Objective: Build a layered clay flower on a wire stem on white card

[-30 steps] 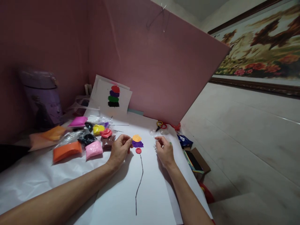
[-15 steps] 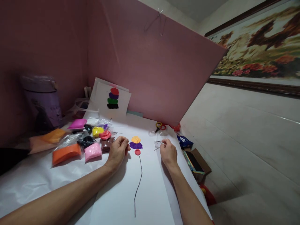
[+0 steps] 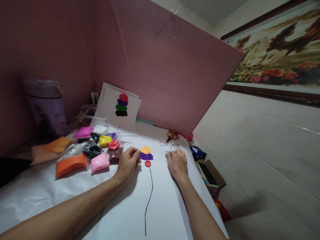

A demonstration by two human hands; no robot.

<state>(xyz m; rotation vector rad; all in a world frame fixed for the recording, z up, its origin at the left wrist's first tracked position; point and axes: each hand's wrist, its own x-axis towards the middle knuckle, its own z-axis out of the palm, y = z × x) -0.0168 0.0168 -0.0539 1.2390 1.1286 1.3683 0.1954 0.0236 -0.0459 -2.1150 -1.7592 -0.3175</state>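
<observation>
smudging risked between the hands

the orange and purple patch (image 3: 146,153), just right of the left hand (image 3: 127,163), could be smudged if its pinched-together fingertips drift. thin dark strips (image 3: 167,152) could be scattered by the right hand (image 3: 178,163), curled over them; its grip cannot be told. lettering on the purple bottle (image 3: 48,111), beyond the left hand, seems too blurred to be read.

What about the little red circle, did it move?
No, the red circle has stayed just under the purple patch, at the top of the black line.
</observation>
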